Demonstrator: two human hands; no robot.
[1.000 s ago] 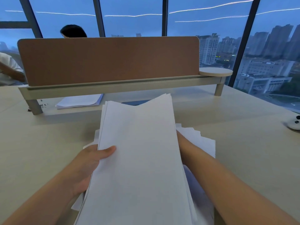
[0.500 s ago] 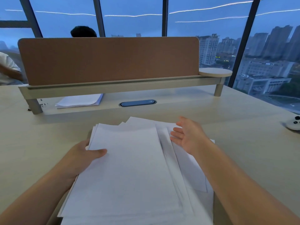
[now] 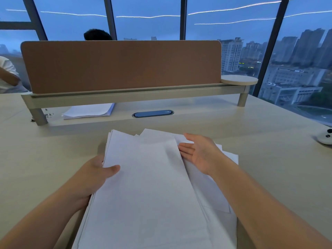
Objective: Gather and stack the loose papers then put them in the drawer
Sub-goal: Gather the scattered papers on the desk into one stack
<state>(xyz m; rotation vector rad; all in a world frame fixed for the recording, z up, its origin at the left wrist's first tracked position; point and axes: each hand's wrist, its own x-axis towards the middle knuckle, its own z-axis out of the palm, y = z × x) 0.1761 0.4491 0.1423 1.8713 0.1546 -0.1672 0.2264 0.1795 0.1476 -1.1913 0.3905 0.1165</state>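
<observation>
A thick pile of white papers (image 3: 147, 186) lies on the pale desk (image 3: 45, 159) right in front of me, its sheets fanned unevenly toward the right. My left hand (image 3: 93, 175) grips the pile's left edge, thumb on top and fingers underneath. My right hand (image 3: 199, 151) is held flat and upright against the right side of the upper sheets, fingers straight, with several offset sheets (image 3: 226, 159) sticking out beneath it. No drawer is in view.
A brown divider panel (image 3: 122, 65) on a raised shelf crosses the desk's far side, with another paper stack (image 3: 88, 111) under it and a cable port (image 3: 152, 113) nearby. A white device (image 3: 326, 138) sits at the right edge. People sit behind the divider.
The pile, held tilted up a second ago, now lies flat on the desk. My right hand came out from behind it and now stands flat against its right side.
</observation>
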